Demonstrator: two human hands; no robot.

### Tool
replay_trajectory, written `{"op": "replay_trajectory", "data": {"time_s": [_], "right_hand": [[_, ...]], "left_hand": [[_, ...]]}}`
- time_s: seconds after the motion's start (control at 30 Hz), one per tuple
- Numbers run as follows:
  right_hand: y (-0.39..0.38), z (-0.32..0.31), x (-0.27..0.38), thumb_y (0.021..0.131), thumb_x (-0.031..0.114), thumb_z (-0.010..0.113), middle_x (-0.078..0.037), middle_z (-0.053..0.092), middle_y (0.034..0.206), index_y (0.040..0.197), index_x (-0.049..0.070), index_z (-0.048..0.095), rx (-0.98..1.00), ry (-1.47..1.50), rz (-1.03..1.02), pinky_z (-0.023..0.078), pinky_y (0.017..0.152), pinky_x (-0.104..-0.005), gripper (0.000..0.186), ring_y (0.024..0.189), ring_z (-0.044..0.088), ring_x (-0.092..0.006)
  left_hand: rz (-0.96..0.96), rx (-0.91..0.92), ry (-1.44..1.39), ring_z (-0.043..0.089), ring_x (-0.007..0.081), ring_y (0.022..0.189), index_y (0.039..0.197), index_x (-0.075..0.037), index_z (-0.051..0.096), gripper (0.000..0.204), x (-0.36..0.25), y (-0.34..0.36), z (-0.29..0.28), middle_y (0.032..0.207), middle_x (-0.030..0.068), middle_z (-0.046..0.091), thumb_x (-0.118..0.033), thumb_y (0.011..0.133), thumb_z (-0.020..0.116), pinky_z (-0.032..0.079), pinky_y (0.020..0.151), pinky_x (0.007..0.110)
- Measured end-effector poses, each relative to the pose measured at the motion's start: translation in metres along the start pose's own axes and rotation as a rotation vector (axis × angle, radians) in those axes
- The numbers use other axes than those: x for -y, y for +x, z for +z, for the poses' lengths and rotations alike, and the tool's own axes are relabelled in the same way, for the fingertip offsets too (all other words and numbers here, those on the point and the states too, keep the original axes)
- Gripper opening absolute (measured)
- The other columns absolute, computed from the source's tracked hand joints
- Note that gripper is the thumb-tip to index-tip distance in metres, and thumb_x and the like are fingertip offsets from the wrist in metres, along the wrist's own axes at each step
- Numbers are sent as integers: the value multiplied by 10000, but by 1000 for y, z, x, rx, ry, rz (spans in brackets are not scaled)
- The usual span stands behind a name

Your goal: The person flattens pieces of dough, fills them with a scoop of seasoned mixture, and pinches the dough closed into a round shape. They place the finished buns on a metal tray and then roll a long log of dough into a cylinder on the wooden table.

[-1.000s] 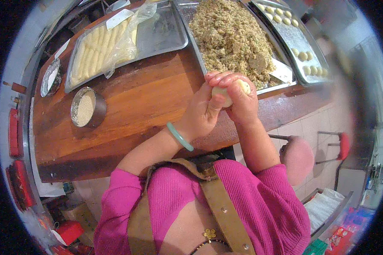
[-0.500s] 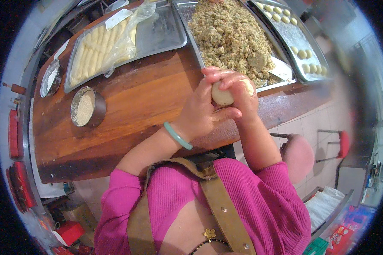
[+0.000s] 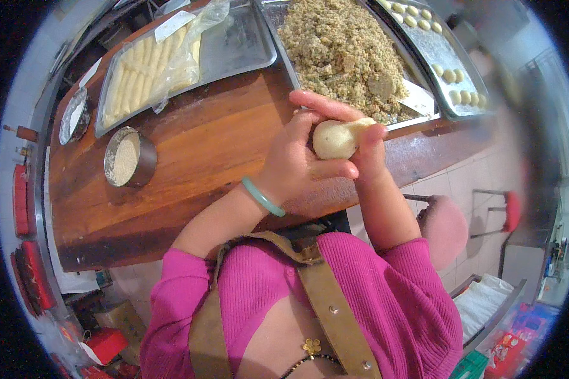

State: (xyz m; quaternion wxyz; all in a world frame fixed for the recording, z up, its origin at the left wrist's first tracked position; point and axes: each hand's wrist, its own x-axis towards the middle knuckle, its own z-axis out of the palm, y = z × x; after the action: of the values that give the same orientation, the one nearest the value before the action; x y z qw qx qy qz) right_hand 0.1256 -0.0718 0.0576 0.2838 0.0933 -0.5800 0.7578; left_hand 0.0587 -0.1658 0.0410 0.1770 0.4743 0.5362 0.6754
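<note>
The left hand (image 3: 297, 161) is curled around a pale ball of dough (image 3: 334, 139), with the fingers wrapped over its top and the thumb under it. The right hand (image 3: 368, 148) comes from the other side and its fingertips pinch the right end of the dough ball, so both hands are closed on the same piece. The dough ball is held in the air above the near edge of the wooden desk (image 3: 189, 164), toward its right part, just in front of the big tray of crumbly filling (image 3: 341, 47). On the left wrist there is a light green bracelet (image 3: 262, 197).

The tray of filling lies at the far edge of the desk, in the middle. At its right side stands another metal tray with small dough balls (image 3: 446, 60) in rows, reaching to the far right corner. At the far left part of the desk lies a metal tray with pale dough sticks (image 3: 139, 76) partly under a clear plastic bag (image 3: 193, 38). Near the left edge of the desk stands a round metal cup with flour (image 3: 128, 158), well apart from the hands. Behind it, at the left corner, is a small round dish (image 3: 74, 115); what it holds I cannot tell.
</note>
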Motion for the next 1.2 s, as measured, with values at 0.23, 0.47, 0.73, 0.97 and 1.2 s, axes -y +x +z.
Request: {"op": "replay_trajectory", "data": {"time_s": [0.23, 0.47, 0.73, 0.97, 1.2], "right_hand": [[-1, -30, -16, 899, 446, 324, -173, 591, 1038, 909, 69, 620, 175, -11, -228, 259, 982, -507, 480, 1122, 440, -352], [-4, -12, -8, 848, 575, 302, -206, 521, 1140, 955, 81, 621, 43, 79, -107, 269, 985, -481, 598, 1159, 398, -364], [-6, -24, -9, 848, 505, 419, -156, 558, 1096, 947, 27, 622, -29, -74, -128, 317, 962, -421, 529, 1089, 473, -294], [-23, -35, 16, 687, 122, 708, -81, 551, 990, 962, 11, 597, -205, -58, 99, 441, 785, -281, 316, 881, 531, -162], [-21, -30, 13, 742, 144, 668, -69, 543, 908, 904, 9, 604, -165, -418, -55, 453, 631, -241, 220, 815, 526, -134]], "left_hand": [[-143, 112, -20, 576, 177, 767, 922, 0, 567, 623, 2, 1, -8, 802, 111, 582, -597, 754, 515, 453, 658, 288], [-8, 125, -8, 578, 220, 845, 1014, -8, 516, 627, 6, -2, 1, 885, 135, 577, -550, 711, 608, 455, 719, 323], [221, 10, 176, 563, 266, 864, 1113, -40, 472, 568, 3, 1, 8, 960, 140, 550, -315, 683, 723, 453, 739, 325], [450, -70, 518, 513, 197, 857, 1122, -64, 474, 537, -3, 10, -15, 982, 77, 507, -194, 674, 741, 446, 758, 298], [-229, 124, -360, 486, 133, 914, 1187, -30, 355, 568, -9, 0, -25, 1075, 67, 442, -86, 730, 689, 447, 774, 268]]}}
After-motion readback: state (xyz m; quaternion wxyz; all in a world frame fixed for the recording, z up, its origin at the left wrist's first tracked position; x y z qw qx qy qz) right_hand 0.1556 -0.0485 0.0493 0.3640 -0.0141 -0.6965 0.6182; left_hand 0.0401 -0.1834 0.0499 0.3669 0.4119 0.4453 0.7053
